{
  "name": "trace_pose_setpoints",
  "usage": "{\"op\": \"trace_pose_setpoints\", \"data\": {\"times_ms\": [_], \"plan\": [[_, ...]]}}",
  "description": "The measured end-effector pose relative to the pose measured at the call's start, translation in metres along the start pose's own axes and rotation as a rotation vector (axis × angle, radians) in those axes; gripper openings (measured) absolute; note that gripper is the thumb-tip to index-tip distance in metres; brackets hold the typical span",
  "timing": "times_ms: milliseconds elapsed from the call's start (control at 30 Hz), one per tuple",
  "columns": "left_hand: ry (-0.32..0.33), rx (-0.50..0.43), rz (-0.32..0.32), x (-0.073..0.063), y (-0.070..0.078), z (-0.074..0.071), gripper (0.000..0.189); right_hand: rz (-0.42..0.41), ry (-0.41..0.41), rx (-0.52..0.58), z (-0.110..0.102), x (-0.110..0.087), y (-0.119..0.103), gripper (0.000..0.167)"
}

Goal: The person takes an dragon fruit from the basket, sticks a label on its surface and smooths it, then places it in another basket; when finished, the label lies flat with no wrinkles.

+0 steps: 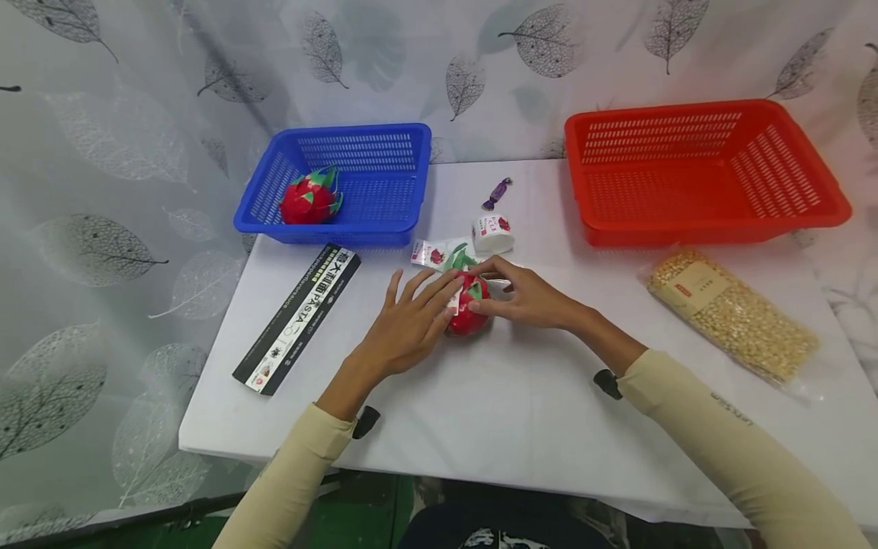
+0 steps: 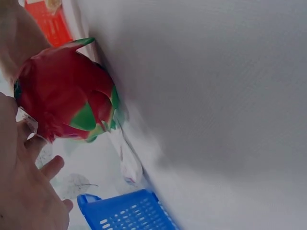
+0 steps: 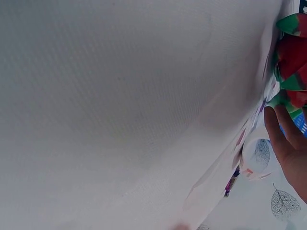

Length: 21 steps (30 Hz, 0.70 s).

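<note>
A red dragon fruit [image 1: 473,322] with green-tipped leaves sits on the white table between my two hands. My left hand [image 1: 409,324] lies against its left side with fingers mostly straight, touching a small white label [image 1: 454,302] on the skin. In the left wrist view the label's edge stands partly off the fruit [image 2: 67,91]. From the right, my right hand [image 1: 528,293] holds the fruit, thumb at its side and bent fingers by the leafy top. Just beyond are a label roll [image 1: 492,235] and a printed label strip [image 1: 434,252], partly hidden.
A blue basket [image 1: 384,235] at the back left holds another dragon fruit [image 1: 309,200]. At the back right stands a red basket [image 1: 713,232]. A black pasta box [image 1: 298,316] lies left, a bag of yellow kernels [image 1: 741,320] right, and a purple wrapped candy [image 1: 497,194] behind the roll.
</note>
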<state>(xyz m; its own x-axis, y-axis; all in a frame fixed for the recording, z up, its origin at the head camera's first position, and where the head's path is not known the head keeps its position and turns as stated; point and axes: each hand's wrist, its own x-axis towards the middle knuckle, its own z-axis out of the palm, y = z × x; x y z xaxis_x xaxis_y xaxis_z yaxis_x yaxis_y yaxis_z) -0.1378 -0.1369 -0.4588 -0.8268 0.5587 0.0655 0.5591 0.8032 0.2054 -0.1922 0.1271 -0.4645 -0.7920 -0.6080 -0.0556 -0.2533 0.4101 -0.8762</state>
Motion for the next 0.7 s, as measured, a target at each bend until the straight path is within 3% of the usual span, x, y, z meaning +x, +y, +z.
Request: {"op": "trace_pose_setpoints", "data": {"times_ms": [200, 300, 500, 600, 700], "plan": [[0.004, -0.042, -0.019, -0.002, 0.001, 0.004, 0.058, 0.021, -0.01, 0.009, 0.001, 0.0, -0.003, 0.065], [0.027, -0.117, -0.042, -0.003, -0.002, 0.003, 0.059, 0.045, -0.019, -0.012, 0.003, 0.001, -0.009, 0.067], [0.068, -0.336, -0.21, -0.02, -0.017, -0.013, 0.064, 0.171, 0.026, -0.211, 0.019, 0.007, -0.033, 0.084], [-0.022, -0.325, -0.283, -0.031, -0.025, -0.016, 0.068, 0.223, 0.055, -0.298, 0.029, 0.009, -0.044, 0.094], [-0.128, -0.227, -0.312, -0.039, -0.029, -0.01, 0.078, 0.252, 0.067, -0.349, 0.036, 0.012, -0.051, 0.098]]}}
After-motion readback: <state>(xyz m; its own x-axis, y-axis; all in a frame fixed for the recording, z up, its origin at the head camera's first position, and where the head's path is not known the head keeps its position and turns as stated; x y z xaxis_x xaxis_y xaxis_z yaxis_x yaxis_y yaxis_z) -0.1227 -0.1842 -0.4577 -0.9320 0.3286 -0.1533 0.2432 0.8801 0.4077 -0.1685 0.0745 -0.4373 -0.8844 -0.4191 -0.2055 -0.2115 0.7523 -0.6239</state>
